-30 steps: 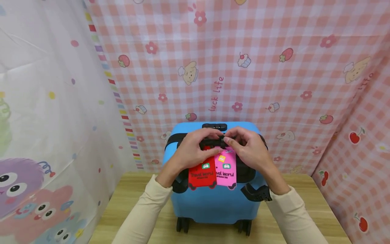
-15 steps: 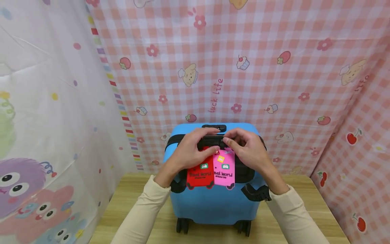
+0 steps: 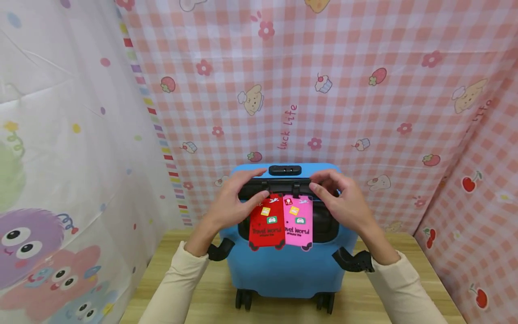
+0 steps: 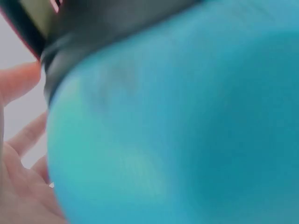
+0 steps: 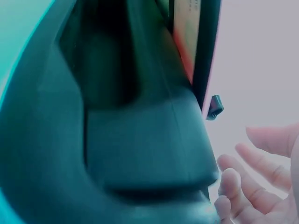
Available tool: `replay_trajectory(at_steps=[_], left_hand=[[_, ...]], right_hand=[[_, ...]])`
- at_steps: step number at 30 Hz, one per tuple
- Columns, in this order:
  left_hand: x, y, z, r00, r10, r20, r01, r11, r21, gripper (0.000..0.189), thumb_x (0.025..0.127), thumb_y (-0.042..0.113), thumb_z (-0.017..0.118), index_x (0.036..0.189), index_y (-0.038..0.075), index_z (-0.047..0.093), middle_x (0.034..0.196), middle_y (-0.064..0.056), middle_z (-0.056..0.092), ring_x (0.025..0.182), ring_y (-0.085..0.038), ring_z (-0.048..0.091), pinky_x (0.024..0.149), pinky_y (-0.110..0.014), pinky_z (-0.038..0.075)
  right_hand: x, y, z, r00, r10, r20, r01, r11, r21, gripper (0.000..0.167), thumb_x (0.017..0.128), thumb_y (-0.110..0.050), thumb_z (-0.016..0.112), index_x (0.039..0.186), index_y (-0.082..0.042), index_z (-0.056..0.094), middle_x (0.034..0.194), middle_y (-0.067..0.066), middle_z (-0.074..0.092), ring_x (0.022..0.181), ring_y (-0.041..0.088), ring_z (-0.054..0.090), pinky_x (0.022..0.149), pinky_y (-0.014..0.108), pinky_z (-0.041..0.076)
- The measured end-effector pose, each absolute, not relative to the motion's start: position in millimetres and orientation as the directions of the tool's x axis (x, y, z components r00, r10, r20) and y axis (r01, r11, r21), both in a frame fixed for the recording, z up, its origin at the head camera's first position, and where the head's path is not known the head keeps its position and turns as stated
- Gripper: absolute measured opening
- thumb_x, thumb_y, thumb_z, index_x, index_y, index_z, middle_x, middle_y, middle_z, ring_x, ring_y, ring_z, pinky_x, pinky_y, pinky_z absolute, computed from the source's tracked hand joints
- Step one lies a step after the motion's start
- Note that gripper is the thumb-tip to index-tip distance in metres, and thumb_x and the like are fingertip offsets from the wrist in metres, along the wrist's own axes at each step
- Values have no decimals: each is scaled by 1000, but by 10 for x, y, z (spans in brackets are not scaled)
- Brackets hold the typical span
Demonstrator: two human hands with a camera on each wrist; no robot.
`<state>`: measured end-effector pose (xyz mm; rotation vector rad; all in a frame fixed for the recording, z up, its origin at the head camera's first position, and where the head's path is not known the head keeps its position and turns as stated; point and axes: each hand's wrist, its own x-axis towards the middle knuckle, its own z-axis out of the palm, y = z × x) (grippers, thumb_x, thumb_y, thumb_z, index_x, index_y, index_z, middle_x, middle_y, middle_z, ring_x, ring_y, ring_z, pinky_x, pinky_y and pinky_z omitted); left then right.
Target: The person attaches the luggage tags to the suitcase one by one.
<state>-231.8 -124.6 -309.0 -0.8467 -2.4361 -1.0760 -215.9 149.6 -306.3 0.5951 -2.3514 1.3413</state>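
A light blue suitcase (image 3: 283, 272) stands upright in the middle of the head view. From its black top handle (image 3: 279, 185) hang a red luggage tag (image 3: 267, 233) and a pink luggage tag (image 3: 299, 230), the red one overlapping the pink one's left edge. Dark straps loop over the handle above them. My left hand (image 3: 232, 200) is at the handle's left end, thumb and fingers spread, its thumb tip beside the red tag's upper corner. On the other side my right hand (image 3: 344, 198) holds nothing, its fingertips near the handle's right end. The right wrist view shows its fingers (image 5: 261, 182) loosely bent beside the handle.
A black combination lock (image 3: 285, 170) sits on the suitcase's top behind the handle. Black wheels (image 3: 243, 299) rest on the wood-grain tabletop (image 3: 170, 265). A pink checked curtain (image 3: 307, 112) hangs close behind, and a white cartoon-print one (image 3: 93, 162) is at left.
Both hands have drawn apart, left hand to the left and right hand to the right, away from the straps. The tags hang nearly where they were, with their straps uncovered.
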Motion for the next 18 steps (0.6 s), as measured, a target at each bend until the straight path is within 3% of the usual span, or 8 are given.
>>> replay_trajectory(at_steps=[10,14,18], left_hand=[[-2208,-1667,-3186,-730,294,617,636,621,458,51,93,28,67,141,13,57,142,-8,56,131,-28,46,108,-57,35],[-2188,-1850,-3284,-714,250,654,615,670,415,53,92,27,68,142,16,56,145,-11,53,134,-31,44,109,-59,32],[-2196,-2064,-3417,-678,208,705,572,752,328,52,90,23,69,140,13,58,147,-18,49,134,-40,42,108,-63,30]], right_hand=[[-2020,1813,-3134,-730,-131,671,-625,525,-578,22,93,-4,67,115,-3,68,104,7,62,85,7,52,76,17,43],[-1992,1981,-3175,-723,-99,684,-611,552,-567,26,94,-4,66,119,-1,65,112,10,60,94,11,51,82,17,41],[-1968,2178,-3237,-706,-64,705,-583,618,-527,33,96,-8,64,127,0,61,126,16,56,109,24,51,93,23,38]])
